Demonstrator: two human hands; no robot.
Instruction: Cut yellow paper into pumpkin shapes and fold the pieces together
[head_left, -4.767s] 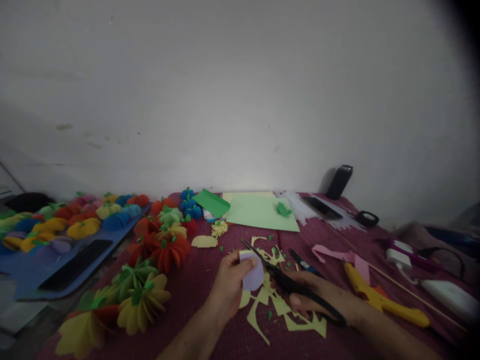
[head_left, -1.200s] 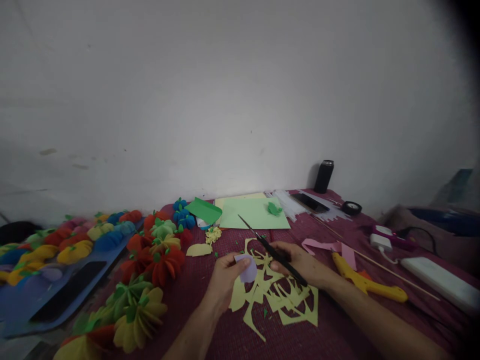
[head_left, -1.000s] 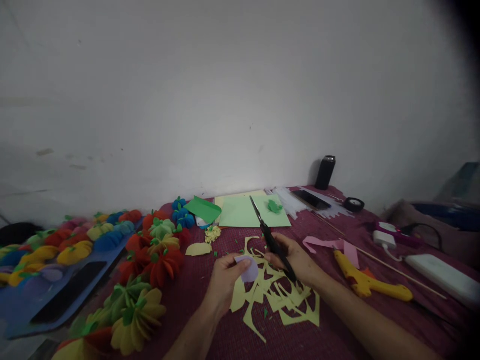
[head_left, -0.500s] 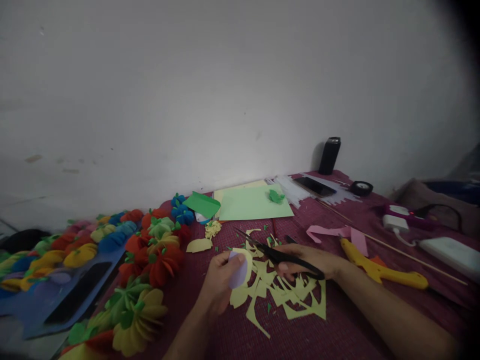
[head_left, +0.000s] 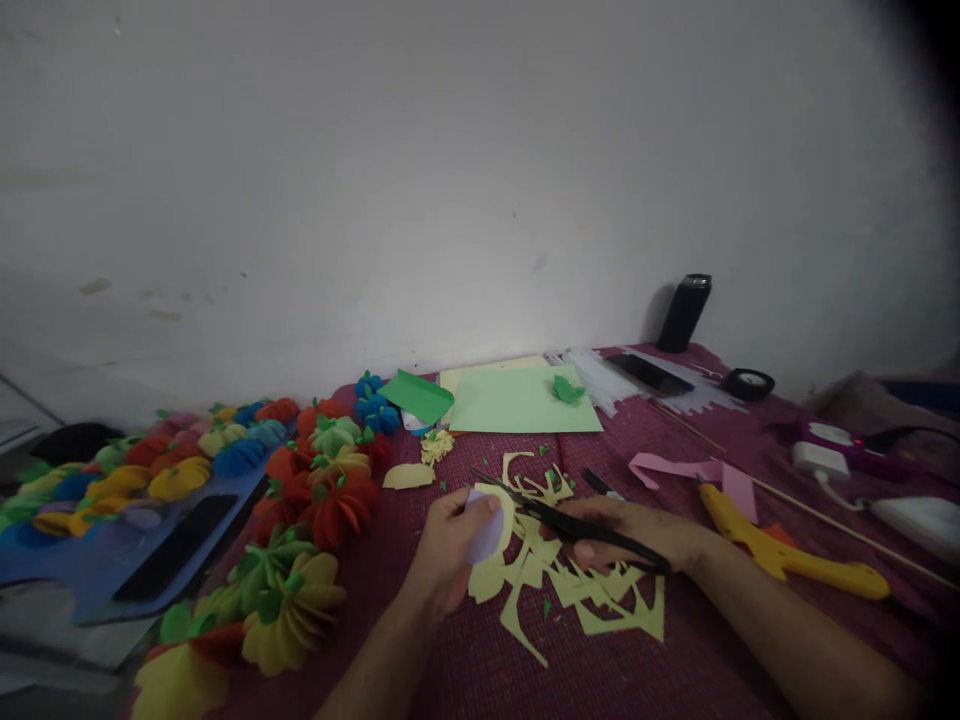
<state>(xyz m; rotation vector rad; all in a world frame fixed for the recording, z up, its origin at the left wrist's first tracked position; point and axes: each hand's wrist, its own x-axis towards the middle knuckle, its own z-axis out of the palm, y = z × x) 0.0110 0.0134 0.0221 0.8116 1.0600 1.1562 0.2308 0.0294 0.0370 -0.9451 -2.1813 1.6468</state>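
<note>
My left hand [head_left: 448, 548] pinches a lavender paper shape [head_left: 486, 527] together with a pale yellow paper piece [head_left: 507, 509] behind it, the thumb lying on top. In my right hand [head_left: 622, 533] is a pair of black-handled scissors [head_left: 559, 517], fingers wrapped round the handles. Their blades point left and lie at the upper edge of the yellow paper; whether they touch it I cannot tell. Curved yellow paper offcuts [head_left: 525, 625] are strewn beneath both hands, with tiny green scraps among them. A cut yellow piece [head_left: 409, 477] lies left of the blades.
Colourful paper pumpkins [head_left: 341, 510] crowd the left side. At the back are light green sheets [head_left: 517, 402], a phone [head_left: 651, 374] and a black bottle [head_left: 686, 312]. To the right lie a yellow glue gun [head_left: 787, 550], a pink strip [head_left: 697, 470], tape [head_left: 748, 383] and a white charger [head_left: 919, 520].
The view has swung slightly left, so everything sits farther right. The scissor blades have come closer to the upper edge of the yellow paper. Both hands keep their hold.
</note>
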